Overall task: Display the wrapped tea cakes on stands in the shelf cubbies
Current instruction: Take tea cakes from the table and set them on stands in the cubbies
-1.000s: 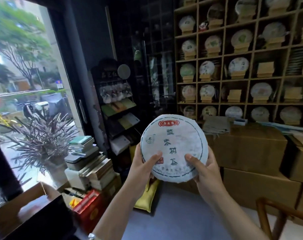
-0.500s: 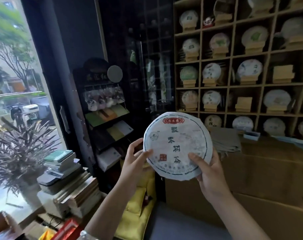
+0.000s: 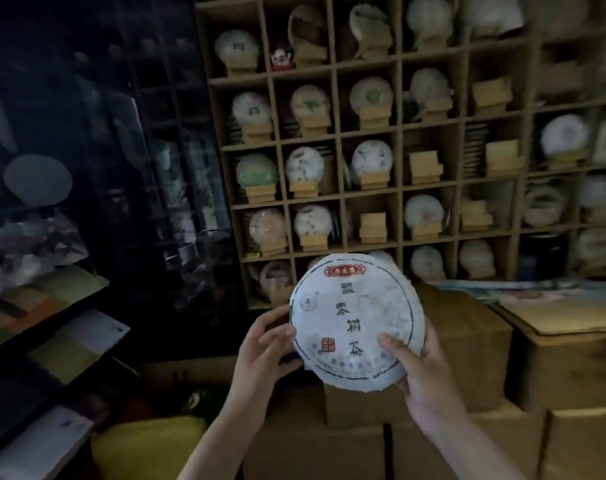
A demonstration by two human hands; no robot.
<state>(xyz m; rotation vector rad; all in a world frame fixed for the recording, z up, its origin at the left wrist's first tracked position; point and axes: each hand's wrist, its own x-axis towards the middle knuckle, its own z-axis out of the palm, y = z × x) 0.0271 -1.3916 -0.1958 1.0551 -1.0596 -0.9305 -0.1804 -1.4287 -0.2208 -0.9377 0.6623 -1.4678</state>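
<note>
One wrapped tea cake (image 3: pixel 357 322) is held upright in front of the shelf's (image 3: pixel 398 133) bottom row, above stacked cardboard boxes (image 3: pixel 467 341), gripped by two hands: left hand (image 3: pixel 265 344) on its left edge, right hand (image 3: pixel 417 368) at its lower right, while five bare wooden stands (image 3: pixel 425 167) sit in cubbies.

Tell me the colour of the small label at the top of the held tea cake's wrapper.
Red, on the round white paper-wrapped tea cake, in the head view.
</note>
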